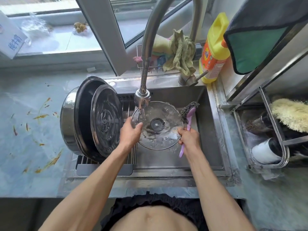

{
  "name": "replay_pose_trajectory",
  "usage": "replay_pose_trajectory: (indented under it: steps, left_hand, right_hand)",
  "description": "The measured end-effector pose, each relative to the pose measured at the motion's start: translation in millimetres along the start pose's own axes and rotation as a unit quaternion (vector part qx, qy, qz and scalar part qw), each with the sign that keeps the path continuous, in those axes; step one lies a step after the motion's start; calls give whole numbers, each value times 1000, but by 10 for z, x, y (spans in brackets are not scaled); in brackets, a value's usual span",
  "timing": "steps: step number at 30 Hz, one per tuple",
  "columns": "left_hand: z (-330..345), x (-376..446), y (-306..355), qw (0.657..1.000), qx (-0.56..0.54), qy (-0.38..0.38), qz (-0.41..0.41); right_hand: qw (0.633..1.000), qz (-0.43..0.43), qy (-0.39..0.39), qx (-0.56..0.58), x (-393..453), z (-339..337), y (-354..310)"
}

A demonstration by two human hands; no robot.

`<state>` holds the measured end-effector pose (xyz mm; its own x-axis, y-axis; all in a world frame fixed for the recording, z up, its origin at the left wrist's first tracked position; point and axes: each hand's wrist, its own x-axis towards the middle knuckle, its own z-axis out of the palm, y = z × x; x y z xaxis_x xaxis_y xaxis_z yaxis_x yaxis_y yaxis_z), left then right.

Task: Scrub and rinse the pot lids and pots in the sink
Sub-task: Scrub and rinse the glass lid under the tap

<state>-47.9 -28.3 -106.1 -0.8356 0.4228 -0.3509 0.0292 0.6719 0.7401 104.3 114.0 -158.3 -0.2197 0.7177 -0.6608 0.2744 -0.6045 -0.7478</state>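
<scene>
Left hand (pixel 130 131) and right hand (pixel 188 135), which also grips the scrubber (pixel 188 114), hold the glass lid (pixel 157 125) under the tap (pixel 142 97); pot (pixel 68 120) and metal lid (pixel 106 119) already drain on the rack (pixel 130 157).

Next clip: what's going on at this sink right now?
A person is rinsing a glass pot lid under the running faucet over the sink. The left hand grips the lid's left rim, while the right hand holds its right edge along with a purple-handled scrubbing brush, its head raised off the glass. A steel pot and a metal lid stand on edge on the drying rack to the left.
</scene>
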Motion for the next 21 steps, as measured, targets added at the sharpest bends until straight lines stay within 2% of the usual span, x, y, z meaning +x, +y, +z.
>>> replay_pose_trajectory:
  steps: [2, 4, 5, 7, 9, 13, 16, 18, 21]
  left_hand:
    - [-48, -7, -14, 1000, 5, 4, -3]
    - [-80, -7, -22, 995, -90, -17, -33]
    - [-89, -20, 0, 981, -175, -48, -68]
    - [-105, -51, 39, 929, -326, -107, -140]
    - [-108, -81, 64, 911, -363, -123, -153]
    - [-8, -174, 183, 958, -265, -100, -45]
    - [85, -174, 217, 980, -166, -84, 75]
    - [85, -161, 183, 979, -96, -79, 160]
    - [74, -154, 149, 959, 4, -109, 261]
  right_hand:
    - [1000, -4, -8, -1, -8, 15, -10]
    - [1000, -3, -12, 3, -24, 15, -38]
    - [1000, -5, -10, 6, -31, 1, -58]
    - [1000, -8, -11, 11, -54, -32, -124]
    - [1000, -1, -14, -15, -56, -77, -180]
    - [996, 39, 18, -76, -24, -190, -250]
    - [996, 89, -12, -8, -8, -259, -367]
    - [989, 120, -52, 65, 14, -268, -448]
    - [980, 142, -94, 106, 39, -251, -518]
